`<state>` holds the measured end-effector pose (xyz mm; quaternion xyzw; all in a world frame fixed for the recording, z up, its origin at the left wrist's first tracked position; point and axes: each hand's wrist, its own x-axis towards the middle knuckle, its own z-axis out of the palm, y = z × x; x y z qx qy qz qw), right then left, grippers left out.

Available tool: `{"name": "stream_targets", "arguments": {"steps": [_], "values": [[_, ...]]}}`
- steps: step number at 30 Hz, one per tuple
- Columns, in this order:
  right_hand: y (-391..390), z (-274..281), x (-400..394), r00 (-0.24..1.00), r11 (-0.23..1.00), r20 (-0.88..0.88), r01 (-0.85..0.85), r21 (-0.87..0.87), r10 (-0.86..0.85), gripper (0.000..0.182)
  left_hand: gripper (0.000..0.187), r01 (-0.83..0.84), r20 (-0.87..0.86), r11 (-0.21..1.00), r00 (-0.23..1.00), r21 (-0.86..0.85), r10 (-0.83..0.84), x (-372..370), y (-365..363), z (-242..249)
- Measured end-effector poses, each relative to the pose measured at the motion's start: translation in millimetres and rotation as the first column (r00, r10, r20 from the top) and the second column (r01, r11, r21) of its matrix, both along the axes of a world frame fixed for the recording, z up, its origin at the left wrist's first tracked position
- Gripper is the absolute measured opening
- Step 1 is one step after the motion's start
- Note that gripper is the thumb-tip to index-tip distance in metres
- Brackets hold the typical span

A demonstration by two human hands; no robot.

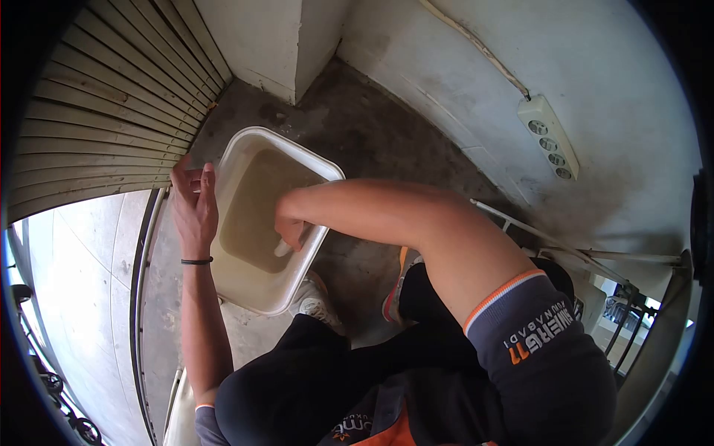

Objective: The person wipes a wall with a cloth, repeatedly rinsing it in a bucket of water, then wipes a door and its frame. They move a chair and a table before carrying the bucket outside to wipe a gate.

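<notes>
A white rectangular plastic tub [296,149] stands on the floor before me, with cloudy brownish water [253,201] in it. My right hand [291,215] reaches over the tub's right side, fingers pointing down and closed around a small whitish object [282,248] near the water. Its kind cannot be made out, since the hand covers most of it. Outside the tub's left rim, my left hand [195,208] is raised by the lower edge of a slatted shutter [111,134]. Its thumb stands apart from the loosely bent fingers, and nothing shows in it.
A power strip [549,139] with several sockets hangs on the right wall, its cable running upward. My shoes [316,305] are close to the tub's near right side. A metal frame [580,256] is at the right, and a dark rail [140,297] runs along the left.
</notes>
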<state>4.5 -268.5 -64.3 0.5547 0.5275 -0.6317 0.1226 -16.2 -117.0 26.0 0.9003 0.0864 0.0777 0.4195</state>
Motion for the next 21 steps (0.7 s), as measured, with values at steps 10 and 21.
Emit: {"name": "stream_targets", "arguments": {"steps": [10,21], "values": [[-3.8,41.8,11.6,0.607,0.598,-0.281,0.791,0.128,-0.743,0.042,0.047,-0.005,-0.008,1.000,1.000,-0.013,0.005,1.5,1.9,-0.4],[-13.9,64.5,-14.2,0.716,0.545,-0.045,0.569,0.616,-0.697,0.041,0.044,-0.018,-0.039,0.999,0.999,-0.032,0.017,3.8,5.6,-8.2]]}}
